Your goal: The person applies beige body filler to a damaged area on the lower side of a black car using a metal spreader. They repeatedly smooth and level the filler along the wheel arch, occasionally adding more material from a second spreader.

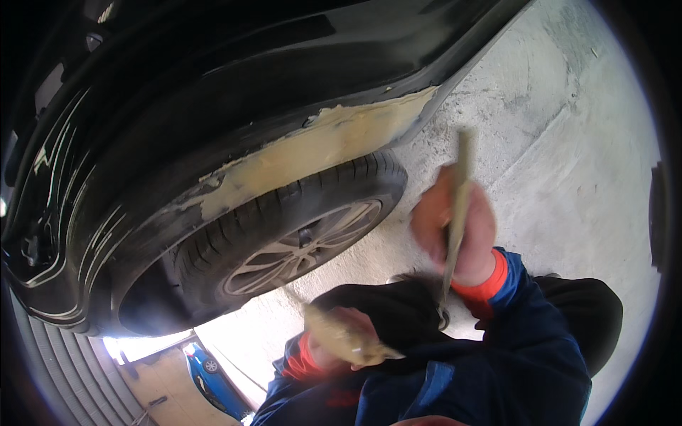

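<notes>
Beige body filler point(305, 153) covers the wheel arch of a black car point(234, 92), just above its tyre point(284, 202). My right hand point(433, 220), blurred by motion, is closed round a long, thin putty spreader point(460, 192) seen edge-on. It is held over the floor to the right of the wheel, apart from the car. Lower down, in front of my body, my left hand point(337, 326) grips a filler-smeared board point(348, 344). The fingers beneath the board are partly hidden.
The alloy rim point(298, 248) faces my knees. Pale concrete floor point(568, 177) spreads to the right. At the lower left are a ribbed shutter point(64, 355) and a blue car point(206, 387). My dark-trousered leg point(590, 312) is bent at the right.
</notes>
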### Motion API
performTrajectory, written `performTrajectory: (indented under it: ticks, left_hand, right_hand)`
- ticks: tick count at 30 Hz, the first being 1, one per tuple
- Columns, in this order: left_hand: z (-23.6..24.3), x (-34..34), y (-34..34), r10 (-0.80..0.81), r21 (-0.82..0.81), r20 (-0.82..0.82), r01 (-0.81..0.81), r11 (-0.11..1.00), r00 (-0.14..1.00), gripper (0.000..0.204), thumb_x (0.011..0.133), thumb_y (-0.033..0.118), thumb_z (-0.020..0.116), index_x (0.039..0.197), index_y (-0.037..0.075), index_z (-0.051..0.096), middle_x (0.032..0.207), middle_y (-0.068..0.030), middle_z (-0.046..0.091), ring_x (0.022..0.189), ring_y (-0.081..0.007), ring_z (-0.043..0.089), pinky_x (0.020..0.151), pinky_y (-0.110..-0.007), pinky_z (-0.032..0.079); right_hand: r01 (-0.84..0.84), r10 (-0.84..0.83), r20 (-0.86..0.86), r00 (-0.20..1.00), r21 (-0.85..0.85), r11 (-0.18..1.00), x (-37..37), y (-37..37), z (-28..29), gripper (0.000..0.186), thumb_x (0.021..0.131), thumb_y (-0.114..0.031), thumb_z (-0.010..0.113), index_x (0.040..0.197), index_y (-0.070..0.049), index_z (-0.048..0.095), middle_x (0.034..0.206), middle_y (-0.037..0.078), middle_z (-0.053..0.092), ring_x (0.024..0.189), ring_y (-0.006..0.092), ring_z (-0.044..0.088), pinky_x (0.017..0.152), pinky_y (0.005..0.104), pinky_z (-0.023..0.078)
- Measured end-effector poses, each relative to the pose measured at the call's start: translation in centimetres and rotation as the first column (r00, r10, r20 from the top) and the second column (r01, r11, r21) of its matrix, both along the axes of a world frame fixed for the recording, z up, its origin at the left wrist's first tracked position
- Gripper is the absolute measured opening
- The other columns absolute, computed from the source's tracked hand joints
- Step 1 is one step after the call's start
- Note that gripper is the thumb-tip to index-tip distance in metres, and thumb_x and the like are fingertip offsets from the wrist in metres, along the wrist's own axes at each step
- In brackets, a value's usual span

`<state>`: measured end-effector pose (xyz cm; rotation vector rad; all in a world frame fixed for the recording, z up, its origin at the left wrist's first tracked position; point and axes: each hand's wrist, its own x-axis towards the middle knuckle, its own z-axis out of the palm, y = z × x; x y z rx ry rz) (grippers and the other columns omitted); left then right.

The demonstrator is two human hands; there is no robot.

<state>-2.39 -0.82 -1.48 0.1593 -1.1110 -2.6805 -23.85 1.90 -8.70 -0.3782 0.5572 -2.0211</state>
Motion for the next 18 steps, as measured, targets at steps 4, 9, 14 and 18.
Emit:
performTrajectory:
  ticks: [4,9,14,18]
  left_hand:
    - [2.3,0.5,0.6,-0.046,-0.145,0.541,0.147,0.978,0.840,0.070,0.093,0.059,0.054,0.122,-0.005,0.051,0.098,-0.0294,0.063,0.061,-0.0255,0.065,0.047,-0.033,0.050]
    - [1.3,0.7,0.2,0.024,0.139,0.201,-0.053,0.989,0.979,0.063,0.099,0.053,0.046,0.095,-0.008,0.059,0.063,-0.0160,0.059,0.039,-0.0189,0.054,0.036,-0.028,0.048]
    - [1.8,0.1,2.1,0.650,-0.444,0.128,-0.543,0.713,0.749,0.056,0.103,0.046,0.042,0.112,-0.009,0.050,0.052,-0.0063,0.047,0.037,-0.0139,0.045,0.034,-0.026,0.037]
    - [2.3,-0.1,1.9,0.719,-0.561,0.142,-0.543,0.625,0.680,0.055,0.104,0.044,0.039,0.116,-0.010,0.046,0.062,-0.0098,0.053,0.044,-0.0142,0.048,0.040,-0.025,0.040]
  right_hand:
    - [-0.716,0.745,0.087,0.662,-0.221,0.662,0.5,1.3,3.5,0.030,0.102,-0.028,0.055,0.100,0.001,0.064,0.084,-0.001,0.061,0.084,0.0065,0.053,0.075,0.0249,0.045]
    - [-0.762,0.759,-0.125,0.640,0.024,0.647,2.0,1.0,1.6,0.037,0.099,-0.034,0.056,0.101,0.003,0.063,0.079,0.003,0.061,0.075,0.0090,0.054,0.068,0.0250,0.044]
    - [0.325,-0.234,-0.466,0.853,0.124,0.937,0.5,1.8,-0.3,0.034,0.097,-0.032,0.058,0.110,-0.001,0.052,0.083,0.006,0.058,0.069,0.0140,0.052,0.057,0.0299,0.043]
    - [0.524,-0.600,-0.532,0.598,-0.307,0.795,-3.0,1.6,2.7,0.028,0.094,-0.020,0.063,0.109,0.000,0.050,0.081,0.013,0.055,0.066,0.0194,0.048,0.052,0.0318,0.040]
